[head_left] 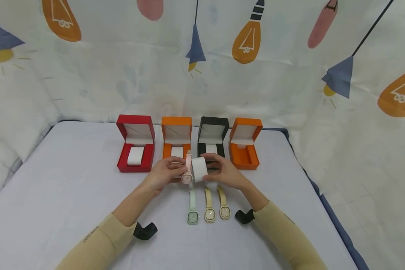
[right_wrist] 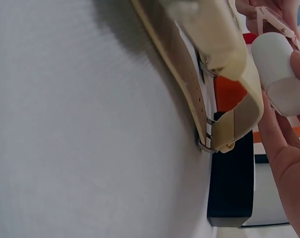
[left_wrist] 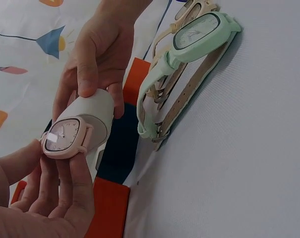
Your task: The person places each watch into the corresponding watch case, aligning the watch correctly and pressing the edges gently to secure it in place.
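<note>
My left hand (head_left: 163,174) pinches a pink wristwatch (head_left: 187,177) by its side, thumb and fingers around the case in the left wrist view. Just to the right, my right hand (head_left: 227,173) grips a white watch cushion (head_left: 200,169) between thumb and fingers. One end of the cushion (left_wrist: 97,111) lies against the watch's strap side; whether the strap goes around it cannot be told. Below the hands on the table lie a mint green watch (head_left: 192,216), a cream-yellow watch (head_left: 209,214) and another cream-yellow watch (head_left: 224,212).
Along the back stand four open-lidded boxes: red (head_left: 135,119), orange (head_left: 176,120), dark green (head_left: 214,120) and orange (head_left: 249,122). White cushions sit in the first three; the right orange box shows its bare inside. A white cloth (head_left: 87,180) covers the table. Patterned fabric (head_left: 290,75) hangs behind.
</note>
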